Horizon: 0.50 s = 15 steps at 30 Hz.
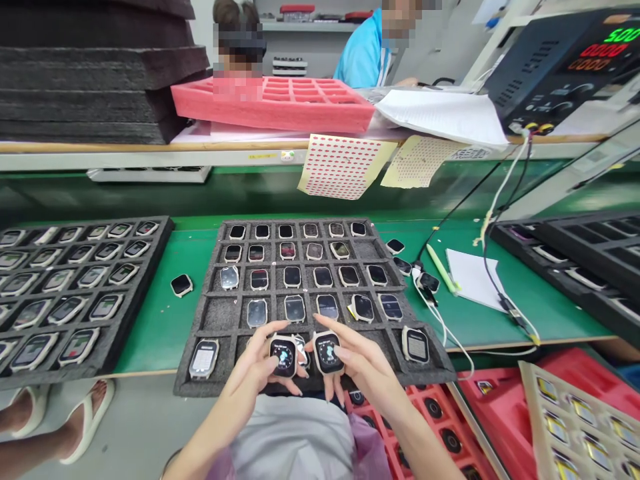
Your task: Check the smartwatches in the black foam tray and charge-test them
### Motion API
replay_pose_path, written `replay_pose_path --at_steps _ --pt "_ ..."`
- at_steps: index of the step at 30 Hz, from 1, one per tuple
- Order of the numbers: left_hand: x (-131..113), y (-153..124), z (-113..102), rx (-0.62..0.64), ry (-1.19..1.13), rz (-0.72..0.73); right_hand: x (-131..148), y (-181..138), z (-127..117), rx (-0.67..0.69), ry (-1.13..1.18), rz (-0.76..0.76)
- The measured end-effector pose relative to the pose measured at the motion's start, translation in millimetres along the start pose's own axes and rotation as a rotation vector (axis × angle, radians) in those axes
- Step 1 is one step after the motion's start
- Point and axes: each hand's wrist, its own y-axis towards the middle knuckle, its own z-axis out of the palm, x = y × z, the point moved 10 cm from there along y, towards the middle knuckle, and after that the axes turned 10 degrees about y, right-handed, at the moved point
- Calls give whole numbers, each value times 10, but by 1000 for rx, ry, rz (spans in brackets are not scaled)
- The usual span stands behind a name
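Observation:
My left hand [263, 360] grips a smartwatch [283, 357] without a strap, its round dial lit on a dark screen. A second lit smartwatch [329, 352] is in my right hand [353, 357], held level beside the first. Both are above the near edge of a black foam tray [220, 313], whose compartments hold several watch bodies, most with dark screens. Part of another watch shows between my hands, partly hidden by my fingers. At the tray's near corners lie a watch with a pale screen [204, 358] and another watch [415, 345].
A second foam tray of watches [145, 267] stands at left. One loose watch [181, 285] lies between the trays. To the right are cables [443, 327], a green pen [443, 269] and white paper [475, 279]. A power supply [555, 73] sits on the shelf; two people are beyond.

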Motion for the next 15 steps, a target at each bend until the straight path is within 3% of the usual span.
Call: replay_pose_path --at_steps 15 --pt "-81 -37 49 27 67 1 6 -3 -33 -76 -225 -81"
